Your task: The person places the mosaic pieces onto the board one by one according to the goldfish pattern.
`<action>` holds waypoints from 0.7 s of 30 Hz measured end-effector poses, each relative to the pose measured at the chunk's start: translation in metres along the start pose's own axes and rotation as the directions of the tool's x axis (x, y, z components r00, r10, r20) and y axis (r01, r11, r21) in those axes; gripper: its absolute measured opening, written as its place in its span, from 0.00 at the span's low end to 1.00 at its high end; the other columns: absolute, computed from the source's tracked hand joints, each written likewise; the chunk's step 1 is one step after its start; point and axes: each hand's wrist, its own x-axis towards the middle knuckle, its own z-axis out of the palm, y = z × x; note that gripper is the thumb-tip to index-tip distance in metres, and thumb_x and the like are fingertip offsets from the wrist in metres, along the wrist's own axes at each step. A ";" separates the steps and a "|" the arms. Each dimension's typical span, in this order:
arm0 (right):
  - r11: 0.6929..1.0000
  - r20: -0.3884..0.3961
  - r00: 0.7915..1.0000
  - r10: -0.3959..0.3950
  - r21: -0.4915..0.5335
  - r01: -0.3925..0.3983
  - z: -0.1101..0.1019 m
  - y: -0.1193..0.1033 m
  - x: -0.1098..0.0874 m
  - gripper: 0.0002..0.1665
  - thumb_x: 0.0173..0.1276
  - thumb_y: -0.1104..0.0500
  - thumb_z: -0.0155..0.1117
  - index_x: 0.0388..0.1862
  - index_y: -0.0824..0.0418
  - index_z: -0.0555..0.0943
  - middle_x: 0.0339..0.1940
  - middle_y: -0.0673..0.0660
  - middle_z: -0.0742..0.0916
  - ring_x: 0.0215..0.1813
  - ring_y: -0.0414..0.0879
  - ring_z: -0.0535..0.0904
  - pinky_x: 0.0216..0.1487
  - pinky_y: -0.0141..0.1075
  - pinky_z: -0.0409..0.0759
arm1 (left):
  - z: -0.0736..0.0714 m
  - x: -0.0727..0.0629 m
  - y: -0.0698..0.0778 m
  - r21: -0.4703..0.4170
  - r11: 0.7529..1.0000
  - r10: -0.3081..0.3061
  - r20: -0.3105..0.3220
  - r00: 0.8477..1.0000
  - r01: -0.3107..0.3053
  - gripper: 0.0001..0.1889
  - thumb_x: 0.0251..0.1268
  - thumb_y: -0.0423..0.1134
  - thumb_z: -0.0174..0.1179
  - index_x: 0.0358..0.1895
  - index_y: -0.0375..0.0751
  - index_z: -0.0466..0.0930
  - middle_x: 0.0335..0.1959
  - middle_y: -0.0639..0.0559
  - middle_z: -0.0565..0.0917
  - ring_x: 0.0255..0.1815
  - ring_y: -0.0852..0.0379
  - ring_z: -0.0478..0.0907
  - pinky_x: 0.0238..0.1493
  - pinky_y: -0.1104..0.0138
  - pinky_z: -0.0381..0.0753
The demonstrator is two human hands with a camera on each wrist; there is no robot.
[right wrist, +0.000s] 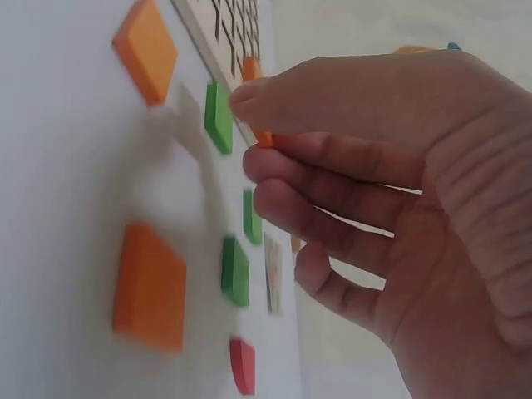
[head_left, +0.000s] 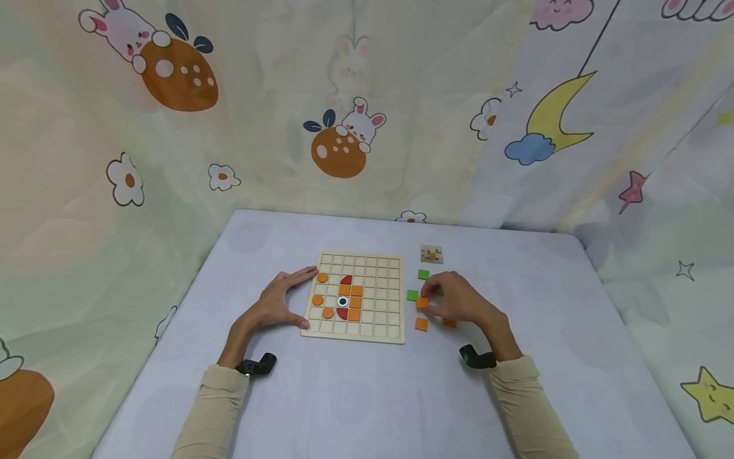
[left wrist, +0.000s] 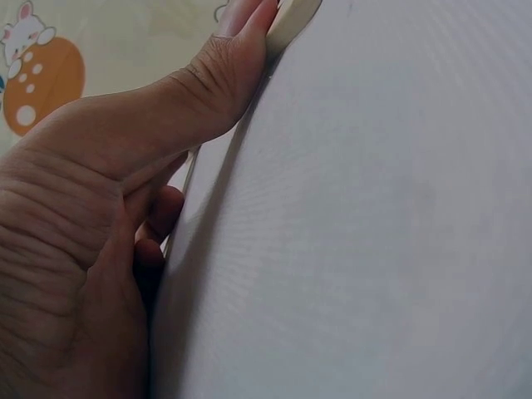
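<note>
Along the left side of the wooden grid board (head_left: 378,275), my left hand (head_left: 274,305) spreads its thumb and fingers and touches the rim. The left wrist view shows its thumb (left wrist: 208,87) against the board's edge. My right hand (head_left: 461,299) pinches an orange square tile (head_left: 422,303) just right of the board. Orange squares (head_left: 356,303), red quarter-round pieces (head_left: 346,280), an eye piece (head_left: 343,302) and orange discs (head_left: 318,299) lie on the grid. Loose green tiles (head_left: 412,295) and orange tiles (head_left: 421,325) lie near my right hand.
A small pattern card (head_left: 432,254) lies beyond the loose tiles. In the right wrist view a red piece (right wrist: 242,366) rests among them. The white table (head_left: 367,395) meets a printed cloth backdrop (head_left: 269,127) behind and at the sides.
</note>
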 end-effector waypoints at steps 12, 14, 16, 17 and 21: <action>0.978 -0.042 0.986 -0.161 0.126 0.165 0.032 -0.026 0.016 0.11 0.64 0.60 0.85 0.43 0.56 0.92 0.41 0.48 0.93 0.43 0.45 0.84 0.50 0.41 0.84 | 0.001 0.001 0.001 -0.013 1.000 -0.028 0.018 0.999 0.029 0.68 0.31 0.61 0.92 0.86 0.56 0.67 0.89 0.55 0.66 0.58 0.53 0.67 0.60 0.54 0.69; 0.974 -0.042 0.984 -0.172 0.139 0.177 0.038 -0.031 0.019 0.11 0.64 0.60 0.85 0.44 0.57 0.92 0.41 0.49 0.93 0.43 0.44 0.83 0.50 0.40 0.84 | 0.001 0.001 0.001 -0.018 0.999 -0.032 0.020 0.999 0.032 0.68 0.31 0.60 0.92 0.86 0.57 0.67 0.89 0.55 0.66 0.58 0.53 0.67 0.61 0.54 0.69; 0.971 -0.040 0.983 -0.180 0.150 0.184 0.044 -0.036 0.021 0.12 0.63 0.60 0.85 0.44 0.57 0.92 0.40 0.49 0.93 0.43 0.44 0.83 0.50 0.39 0.83 | 0.001 0.001 0.001 -0.017 0.999 -0.031 0.021 0.999 0.032 0.68 0.31 0.61 0.92 0.86 0.57 0.67 0.89 0.55 0.66 0.59 0.53 0.67 0.61 0.54 0.69; 0.970 -0.039 0.982 -0.184 0.157 0.188 0.047 -0.038 0.023 0.12 0.63 0.60 0.85 0.44 0.57 0.92 0.40 0.49 0.92 0.43 0.44 0.82 0.51 0.39 0.82 | 0.001 0.001 0.001 -0.017 0.999 -0.031 0.021 0.999 0.031 0.69 0.31 0.61 0.92 0.86 0.57 0.67 0.89 0.55 0.65 0.58 0.53 0.67 0.61 0.54 0.69; 0.965 -0.029 0.979 -0.201 0.167 0.203 0.058 -0.045 0.028 0.12 0.63 0.60 0.85 0.44 0.57 0.92 0.40 0.48 0.92 0.44 0.44 0.83 0.52 0.39 0.82 | 0.001 0.000 0.000 -0.010 1.000 -0.023 0.015 1.000 0.023 0.68 0.31 0.61 0.92 0.86 0.56 0.67 0.89 0.54 0.66 0.58 0.52 0.68 0.60 0.53 0.69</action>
